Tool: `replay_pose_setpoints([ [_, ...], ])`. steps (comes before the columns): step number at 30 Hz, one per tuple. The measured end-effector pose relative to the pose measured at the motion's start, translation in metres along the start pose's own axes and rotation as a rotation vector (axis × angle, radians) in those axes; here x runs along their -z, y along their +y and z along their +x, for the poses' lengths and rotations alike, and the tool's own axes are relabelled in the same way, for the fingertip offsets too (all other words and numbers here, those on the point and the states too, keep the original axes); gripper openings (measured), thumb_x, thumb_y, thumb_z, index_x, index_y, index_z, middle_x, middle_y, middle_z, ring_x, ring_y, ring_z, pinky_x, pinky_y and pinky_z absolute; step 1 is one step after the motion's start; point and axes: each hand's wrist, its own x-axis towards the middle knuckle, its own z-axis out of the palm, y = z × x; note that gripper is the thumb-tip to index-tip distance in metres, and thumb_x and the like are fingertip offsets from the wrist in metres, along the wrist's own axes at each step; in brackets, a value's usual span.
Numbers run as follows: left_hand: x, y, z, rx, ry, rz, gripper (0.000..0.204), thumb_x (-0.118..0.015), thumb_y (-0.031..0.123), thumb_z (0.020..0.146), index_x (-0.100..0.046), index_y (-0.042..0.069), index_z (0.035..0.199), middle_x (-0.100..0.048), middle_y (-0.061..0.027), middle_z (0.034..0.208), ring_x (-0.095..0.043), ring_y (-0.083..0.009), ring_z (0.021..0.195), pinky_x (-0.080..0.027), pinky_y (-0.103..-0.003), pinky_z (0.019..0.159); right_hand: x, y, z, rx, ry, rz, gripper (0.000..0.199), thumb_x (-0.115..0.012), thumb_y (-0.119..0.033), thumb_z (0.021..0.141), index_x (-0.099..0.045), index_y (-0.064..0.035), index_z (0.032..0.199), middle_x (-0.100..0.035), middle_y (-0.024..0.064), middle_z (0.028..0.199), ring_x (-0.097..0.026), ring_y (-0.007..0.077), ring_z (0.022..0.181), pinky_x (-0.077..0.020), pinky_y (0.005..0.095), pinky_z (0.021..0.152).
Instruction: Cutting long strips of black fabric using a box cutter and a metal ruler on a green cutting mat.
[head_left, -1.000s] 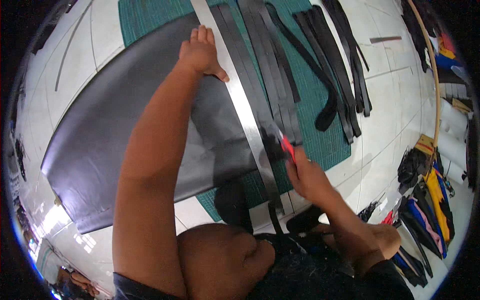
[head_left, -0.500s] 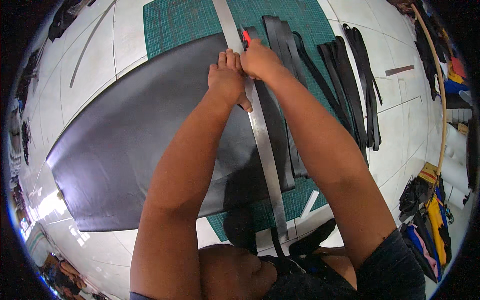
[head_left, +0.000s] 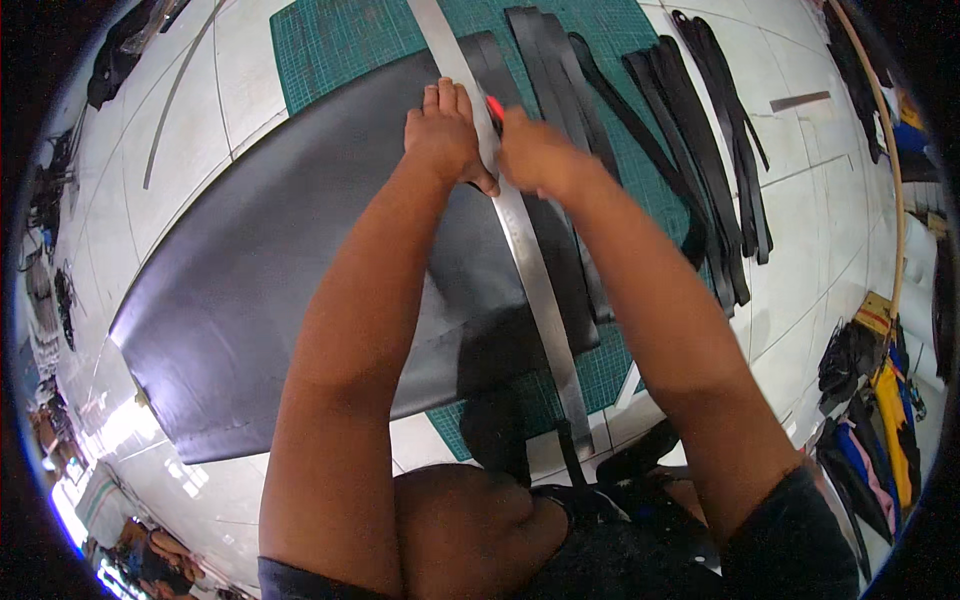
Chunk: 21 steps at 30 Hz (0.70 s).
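Observation:
My left hand lies flat across a long metal ruler and the black leather-like sheet under it, fingers stretched out and thumb apart. Closed against the ruler's right edge, my right hand grips a red utility knife; only a bit of its red body shows, and the blade is hidden. The ruler runs lengthwise down the sheet near its right side. Beneath them is a green cutting mat with a grid.
Several cut black strips lie right of the sheet, partly on the mat. A short white strip is by the mat's near edge. White tiles surround it. Coloured fabric scraps are heaped at the right beside a wooden pole.
My right hand with the knife has slid slightly toward me along the ruler. My left hand stays pressed on the ruler. The whole view has shifted a little.

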Motion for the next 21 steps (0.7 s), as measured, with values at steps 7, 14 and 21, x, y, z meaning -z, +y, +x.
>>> replay_pose_setpoints([
  [7, -0.002, -0.005, 0.001, -0.021, -0.003, 0.016, 0.146, -0.088, 0.063, 0.045, -0.012, -0.005, 0.15, -0.013, -0.0205, 0.159, -0.015, -0.0357, 0.147, -0.031, -0.048, 0.112, -0.097, 0.094, -0.176, 0.011, -0.08, 0.159, 0.034, -0.053, -0.015, 0.091, -0.037, 0.0012, 0.116, -0.063, 0.0312, 0.092, -0.062, 0.0489, 0.087, -0.0488, 0.0562, 0.074],
  [14, -0.003, 0.002, 0.006, -0.027, 0.033, -0.035, 0.148, -0.089, 0.061, 0.043, -0.012, -0.002, 0.151, -0.012, -0.0208, 0.159, -0.013, -0.0351, 0.148, -0.032, -0.05, 0.112, -0.139, 0.165, -0.343, -0.205, -0.314, 0.051, 0.029, -0.052, -0.016, 0.091, -0.039, 0.0008, 0.111, -0.063, 0.0288, 0.079, -0.062, 0.0496, 0.075, -0.0487, 0.0572, 0.066],
  [21, 0.0, -0.011, 0.002, 0.004, 0.017, -0.024, 0.148, -0.091, 0.059, 0.041, -0.012, -0.003, 0.151, -0.014, -0.0205, 0.159, -0.014, -0.0353, 0.147, -0.033, -0.049, 0.111, -0.101, 0.137, -0.296, -0.187, 0.115, 0.373, 0.039, -0.069, -0.024, 0.086, -0.045, -0.001, 0.106, -0.063, 0.0188, 0.078, -0.063, 0.0412, 0.072, -0.0477, 0.05, 0.063],
])
